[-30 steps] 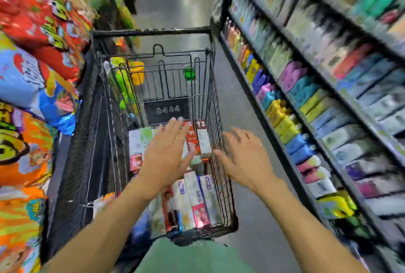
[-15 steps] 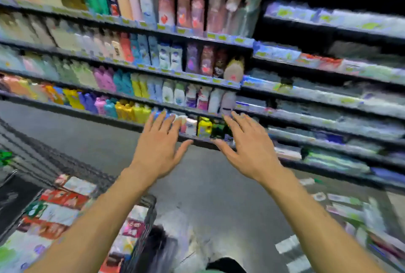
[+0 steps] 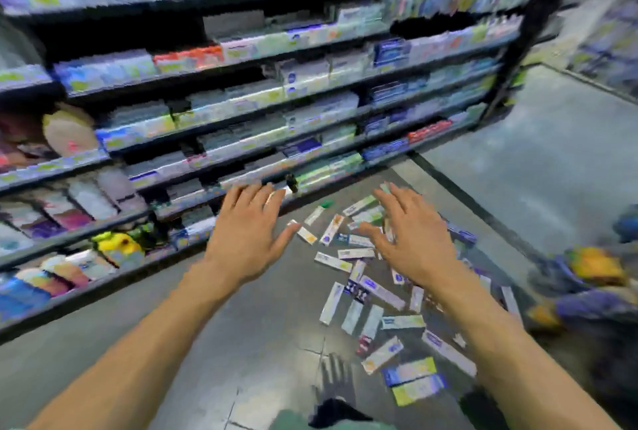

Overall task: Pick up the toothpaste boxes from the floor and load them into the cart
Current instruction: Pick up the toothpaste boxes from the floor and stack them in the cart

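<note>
Toothpaste boxes (image 3: 374, 291), scattered on floor (image 3: 262, 343); left hand (image 3: 247, 240), right hand (image 3: 412, 243) spread, empty: stoop low, gather several aligned boxes together.

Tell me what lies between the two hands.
In the head view, between the left hand and right hand, toothpaste boxes lie scattered on the floor.

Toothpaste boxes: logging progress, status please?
Left hand and right hand open, empty. Toothpaste boxes scattered on floor below shelves. Cart not in view.
</note>
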